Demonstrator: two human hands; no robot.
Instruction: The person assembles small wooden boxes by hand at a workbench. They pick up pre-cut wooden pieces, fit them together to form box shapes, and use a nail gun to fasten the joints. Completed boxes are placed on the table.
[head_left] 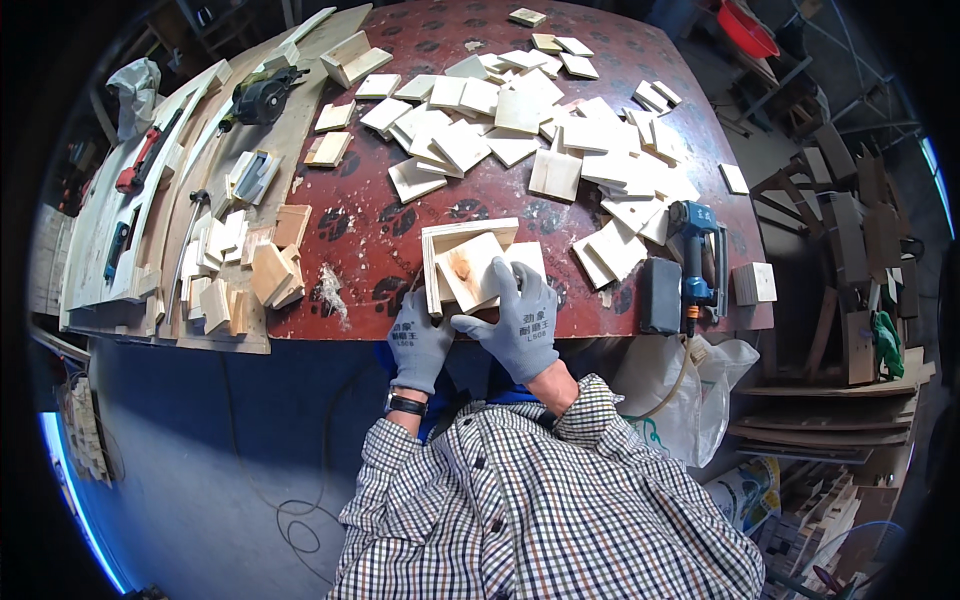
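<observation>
My left hand [418, 345], in a grey glove, grips the near left corner of a small open wooden box frame [452, 237] at the table's front edge. My right hand [518, 318], also gloved, holds a square plywood panel [474, 268] tilted into that frame, fingers spread over its right side. Both forearms wear checked sleeves, and a dark watch sits on my left wrist.
Several loose plywood squares [520, 120] cover the red patterned table [370, 225]. A blue nail gun [697, 255] and a dark block [660, 295] lie at the right. Wood offcuts [250, 270], a power tool [262, 97] and long boards lie left. Stacked boards [830, 410] stand at the right.
</observation>
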